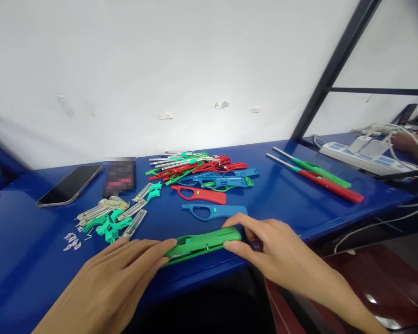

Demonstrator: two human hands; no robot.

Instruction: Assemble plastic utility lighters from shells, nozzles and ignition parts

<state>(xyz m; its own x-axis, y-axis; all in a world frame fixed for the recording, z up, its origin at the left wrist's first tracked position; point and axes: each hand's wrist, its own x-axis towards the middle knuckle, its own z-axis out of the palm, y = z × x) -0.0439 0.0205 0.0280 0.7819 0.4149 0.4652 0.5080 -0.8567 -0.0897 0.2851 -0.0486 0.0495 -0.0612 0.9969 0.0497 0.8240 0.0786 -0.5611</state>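
A green utility lighter lies across the front of the blue table, a gap showing along the seam between its two casing halves. My left hand is closed around its trigger end and hides the tip. At the other end, the thumb and fingers of my right hand pinch the handle. Under my right palm a dark rounded handle shows in part; its kind is unclear. Just beyond lie a blue casing half and a red casing half, each with a small teal piece on it.
Behind is a pile of casing halves and metal tubes. To the left lie teal triggers, clear fuel tanks, a phone and a blurred dark packet. Two assembled lighters and a power strip lie right.
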